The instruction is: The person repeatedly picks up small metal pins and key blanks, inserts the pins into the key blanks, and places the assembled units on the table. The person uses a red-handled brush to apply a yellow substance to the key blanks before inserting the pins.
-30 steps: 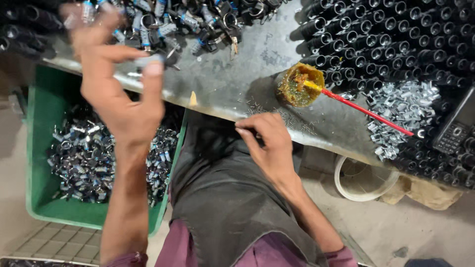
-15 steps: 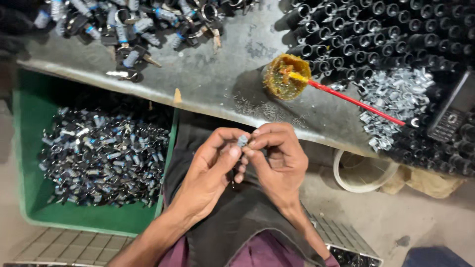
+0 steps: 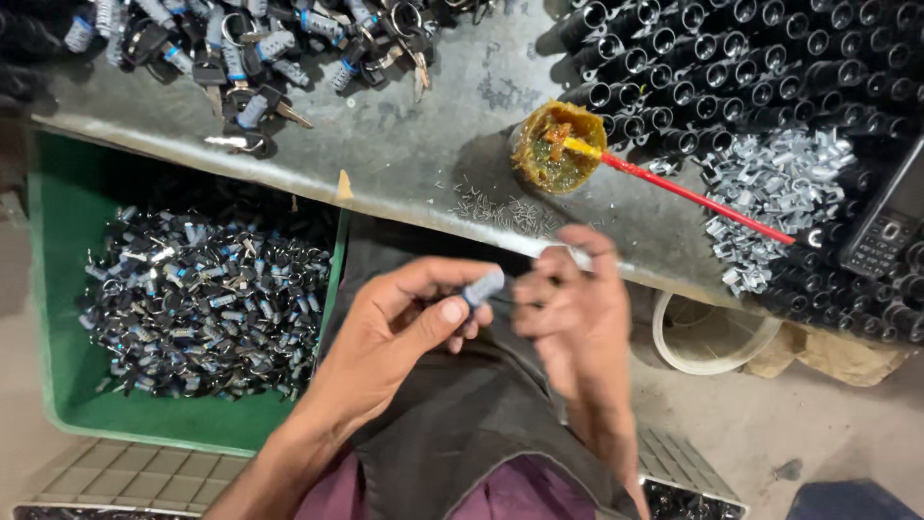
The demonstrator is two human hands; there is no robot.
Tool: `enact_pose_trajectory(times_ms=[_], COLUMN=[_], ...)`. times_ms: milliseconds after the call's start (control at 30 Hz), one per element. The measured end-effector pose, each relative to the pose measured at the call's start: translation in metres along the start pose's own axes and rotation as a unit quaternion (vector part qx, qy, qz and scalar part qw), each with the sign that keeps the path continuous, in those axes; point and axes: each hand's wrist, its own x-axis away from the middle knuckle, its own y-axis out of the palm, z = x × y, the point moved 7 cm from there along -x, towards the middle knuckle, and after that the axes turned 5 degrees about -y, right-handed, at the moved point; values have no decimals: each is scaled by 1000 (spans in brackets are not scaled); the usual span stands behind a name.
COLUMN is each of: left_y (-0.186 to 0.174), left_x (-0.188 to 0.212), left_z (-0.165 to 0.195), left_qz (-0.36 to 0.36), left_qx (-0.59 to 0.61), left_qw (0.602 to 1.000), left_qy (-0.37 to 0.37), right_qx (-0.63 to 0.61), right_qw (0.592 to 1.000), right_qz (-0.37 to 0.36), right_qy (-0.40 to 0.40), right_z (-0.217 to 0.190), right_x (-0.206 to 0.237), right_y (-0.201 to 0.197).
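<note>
My left hand (image 3: 409, 323) pinches a small grey lock cylinder (image 3: 483, 287) between thumb and fingers, over my lap just below the table edge. My right hand (image 3: 573, 313) is blurred right beside it, fingers curled near the cylinder's end; whether it holds anything small I cannot tell. On the grey metal table (image 3: 423, 154) above stands a yellow pot of grease (image 3: 556, 146) with a red-handled brush (image 3: 693, 197) in it.
A green crate (image 3: 58, 289) of finished lock cylinders sits at my left below the table. Lock cylinders with keys (image 3: 250, 48) lie at the table's far left. Black tubes (image 3: 751, 67), silver clips (image 3: 780, 193) and a black phone (image 3: 881, 236) fill the right. A white bucket (image 3: 712, 332) stands on the floor.
My left hand came down from the pile of keyed cylinders on the table to my lap with a cylinder. My right hand met it and has now drawn slightly apart.
</note>
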Motion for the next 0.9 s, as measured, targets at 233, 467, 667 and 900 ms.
enact_pose_trajectory(times_ms=[233, 467, 667, 900], left_y=[6, -11, 13, -59], left_x=[-60, -100, -84, 18], left_z=[18, -26, -4, 89], left_qz=[-13, -16, -84, 11], left_qx=[111, 229, 271, -600], left_qw=[991, 973, 959, 796], left_qy=[70, -1, 8, 83], right_qx=[294, 202, 371, 519], right_qw=[905, 923, 862, 844], right_qz=[146, 174, 179, 52], right_qy=[-271, -276, -296, 123], right_z=[-85, -97, -98, -50], right_x=[-37, -22, -23, -19], right_y=[-55, -54, -36, -11])
